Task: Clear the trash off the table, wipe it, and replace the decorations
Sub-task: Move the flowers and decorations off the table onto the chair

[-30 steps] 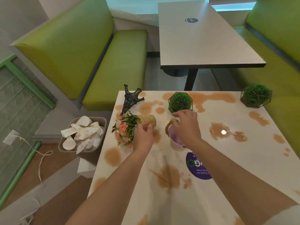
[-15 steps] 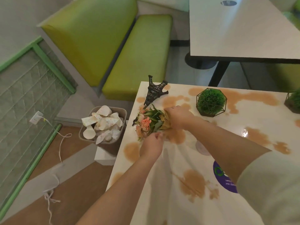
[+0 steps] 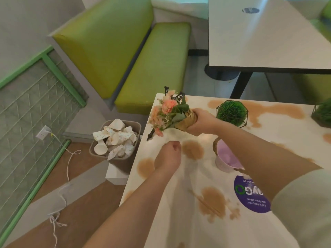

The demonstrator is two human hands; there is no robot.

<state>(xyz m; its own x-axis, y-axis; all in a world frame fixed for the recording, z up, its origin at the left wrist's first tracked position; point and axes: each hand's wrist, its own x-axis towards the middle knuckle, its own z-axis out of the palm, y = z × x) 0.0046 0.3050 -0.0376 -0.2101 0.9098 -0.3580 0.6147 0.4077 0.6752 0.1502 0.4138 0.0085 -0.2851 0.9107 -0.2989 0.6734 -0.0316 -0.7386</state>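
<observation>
My right hand [image 3: 200, 120] grips a bunch of peach flowers [image 3: 166, 111] by its brown wrapped base, lifted over the table's far left corner. My left hand [image 3: 169, 156] hovers below it with fingers curled, holding nothing. Behind the flowers lies a black tower figurine [image 3: 176, 96], mostly hidden. A pink bucket [image 3: 225, 158] with a woven handle lies on its side on the white table [image 3: 179, 221], which bears several brown spill stains. A green ball plant in a wire frame [image 3: 232, 112] stands at the far edge.
A grey bin [image 3: 114, 140] full of paper cups and trash stands on the floor left of the table. A second wire-frame plant [image 3: 322, 113] sits at the right edge. A green bench [image 3: 152, 65] and another table [image 3: 259, 36] lie beyond. A cord trails on the floor.
My right hand has taken the flowers from my left hand and raised them. My left hand has let go and dropped back. The view has shifted left.
</observation>
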